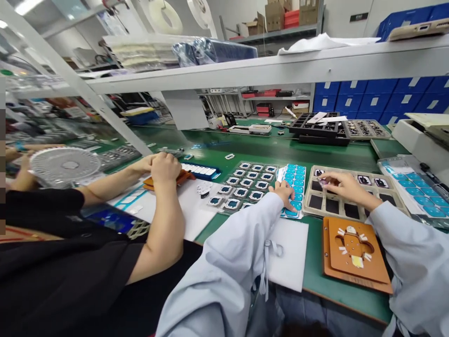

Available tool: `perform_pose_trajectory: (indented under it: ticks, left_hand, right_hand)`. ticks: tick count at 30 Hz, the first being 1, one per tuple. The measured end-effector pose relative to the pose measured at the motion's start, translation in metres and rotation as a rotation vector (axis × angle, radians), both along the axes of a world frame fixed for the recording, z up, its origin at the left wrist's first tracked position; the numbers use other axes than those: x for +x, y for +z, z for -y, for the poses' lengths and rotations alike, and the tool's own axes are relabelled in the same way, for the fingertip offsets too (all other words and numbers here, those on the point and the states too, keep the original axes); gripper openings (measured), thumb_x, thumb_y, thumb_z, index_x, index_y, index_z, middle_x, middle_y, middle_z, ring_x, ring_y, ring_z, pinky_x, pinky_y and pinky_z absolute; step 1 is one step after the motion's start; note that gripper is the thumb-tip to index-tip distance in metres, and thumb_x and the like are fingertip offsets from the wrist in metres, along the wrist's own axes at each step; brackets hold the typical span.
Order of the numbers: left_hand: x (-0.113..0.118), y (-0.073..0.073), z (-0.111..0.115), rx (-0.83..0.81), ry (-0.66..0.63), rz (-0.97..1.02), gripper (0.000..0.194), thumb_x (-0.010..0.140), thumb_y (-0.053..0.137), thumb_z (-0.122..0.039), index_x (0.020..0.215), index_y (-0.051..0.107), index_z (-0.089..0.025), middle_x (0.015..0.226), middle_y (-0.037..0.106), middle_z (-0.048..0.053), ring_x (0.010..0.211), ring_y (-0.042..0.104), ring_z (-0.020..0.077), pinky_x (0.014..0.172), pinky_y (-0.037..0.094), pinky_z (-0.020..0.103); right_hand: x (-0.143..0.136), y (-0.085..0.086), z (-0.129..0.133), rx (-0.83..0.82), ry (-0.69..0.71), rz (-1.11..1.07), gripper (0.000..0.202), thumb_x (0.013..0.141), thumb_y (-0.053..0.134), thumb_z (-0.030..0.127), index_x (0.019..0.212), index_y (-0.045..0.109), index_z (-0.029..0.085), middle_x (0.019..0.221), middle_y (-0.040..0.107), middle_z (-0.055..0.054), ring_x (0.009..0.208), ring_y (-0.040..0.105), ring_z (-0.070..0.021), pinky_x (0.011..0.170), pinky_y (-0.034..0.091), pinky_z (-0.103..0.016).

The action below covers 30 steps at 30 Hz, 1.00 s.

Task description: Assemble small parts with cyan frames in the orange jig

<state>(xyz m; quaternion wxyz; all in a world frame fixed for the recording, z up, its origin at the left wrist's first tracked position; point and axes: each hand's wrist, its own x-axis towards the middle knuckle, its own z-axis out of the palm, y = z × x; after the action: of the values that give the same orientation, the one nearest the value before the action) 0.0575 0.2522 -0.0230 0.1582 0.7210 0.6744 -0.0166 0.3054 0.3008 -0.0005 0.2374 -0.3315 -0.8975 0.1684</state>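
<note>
My right hand [345, 186] pinches a small part [322, 180] above the beige tray [393, 199], while my left hand [286, 193] presses spread fingers on the blue sticker sheet [296, 180] just left of it.

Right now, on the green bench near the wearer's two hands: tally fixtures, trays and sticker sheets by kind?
Orange fixture plate: 1
Beige compartment tray, under the right hand: 1
Grey parts tray: 1
Blue sticker sheet, touched by the left hand: 1
White pad: 1
Total: 5
</note>
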Motion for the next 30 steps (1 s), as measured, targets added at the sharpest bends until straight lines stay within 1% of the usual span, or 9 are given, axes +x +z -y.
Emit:
perform_pose_trajectory:
  ticks: [3,6,9,11,14,18,20,24,30]
  left_hand:
    - [-0.001,0.000,-0.002,-0.011,-0.027,-0.014,0.045,0.054,0.091,-0.041,0.085,0.064,-0.023,0.130,0.048,0.005,0.123,0.040,0.0341,0.093,0.038,0.046]
    - [0.003,0.005,0.006,0.012,-0.057,-0.044,0.038,0.060,0.088,-0.036,0.082,0.062,-0.021,0.125,0.054,0.005,0.120,0.045,0.0331,0.092,0.040,0.044]
    - [0.017,0.016,0.029,0.075,-0.074,-0.091,0.020,0.075,0.075,-0.021,0.090,0.062,-0.020,0.103,0.064,0.006,0.105,0.057,0.0297,0.091,0.040,0.046]
    - [0.030,0.024,0.051,0.153,-0.086,-0.118,0.022,0.083,0.058,-0.007,0.103,0.061,-0.017,0.095,0.066,0.009,0.095,0.061,0.0283,0.091,0.040,0.048]
    - [0.052,0.033,0.082,0.303,-0.172,-0.112,0.032,0.088,0.041,-0.002,0.109,0.060,-0.015,0.100,0.066,0.013,0.099,0.060,0.0276,0.090,0.043,0.043]
    - [0.077,0.028,0.101,0.718,-0.570,0.177,0.030,0.094,0.038,-0.008,0.090,0.065,-0.020,0.094,0.066,0.007,0.084,0.060,0.0188,0.075,0.047,0.030]
    - [0.086,0.020,0.100,0.832,-0.671,0.329,0.029,0.096,0.040,-0.010,0.089,0.066,-0.020,0.093,0.069,0.004,0.080,0.060,0.0163,0.071,0.046,0.030]
    - [0.093,0.009,0.096,0.819,-0.733,0.432,0.024,0.093,0.049,-0.013,0.105,0.068,-0.022,0.093,0.074,0.002,0.081,0.057,0.0184,0.069,0.042,0.034]
    - [0.084,0.007,0.095,0.659,-0.740,0.495,0.016,0.090,0.057,-0.017,0.099,0.070,-0.020,0.090,0.077,0.003,0.086,0.055,0.0208,0.073,0.041,0.036]
  right_hand:
    - [0.032,0.018,0.029,-0.045,0.016,-0.072,0.034,0.093,0.053,0.047,0.105,0.073,0.022,0.106,0.073,-0.008,0.095,0.068,-0.0250,0.082,0.056,-0.037]
    - [0.069,0.027,0.062,-0.148,0.028,-0.152,0.032,0.088,0.062,0.051,0.099,0.076,0.025,0.102,0.074,-0.007,0.091,0.071,-0.0249,0.076,0.060,-0.036]
    - [0.096,0.020,0.091,-0.113,0.075,-0.161,0.024,0.090,0.064,0.046,0.097,0.077,0.027,0.094,0.076,-0.005,0.084,0.073,-0.0233,0.073,0.061,-0.034]
    - [0.105,0.011,0.105,0.008,0.081,-0.178,0.020,0.093,0.062,0.040,0.099,0.077,0.029,0.093,0.077,-0.003,0.083,0.073,-0.0220,0.073,0.061,-0.033]
    - [0.107,0.001,0.119,0.138,0.050,-0.203,0.018,0.095,0.061,0.033,0.104,0.075,0.028,0.090,0.076,-0.003,0.076,0.071,-0.0193,0.066,0.059,-0.030]
    - [0.104,-0.006,0.125,0.153,0.122,-0.182,0.017,0.098,0.058,0.030,0.102,0.073,0.024,0.078,0.070,-0.004,0.068,0.063,-0.0156,0.060,0.052,-0.026]
    - [0.104,-0.010,0.125,0.214,0.106,-0.172,0.017,0.097,0.059,0.031,0.099,0.074,0.024,0.079,0.065,-0.005,0.072,0.061,-0.0163,0.063,0.051,-0.027]
    - [0.105,-0.019,0.127,0.275,0.023,-0.149,0.014,0.094,0.062,0.032,0.101,0.073,0.026,0.111,0.064,-0.011,0.102,0.059,-0.0246,0.086,0.052,-0.041]
    - [0.104,-0.024,0.127,0.047,-0.022,-0.189,0.033,0.090,0.068,0.036,0.120,0.063,0.024,0.135,0.059,-0.012,0.121,0.052,-0.0295,0.097,0.050,-0.049]
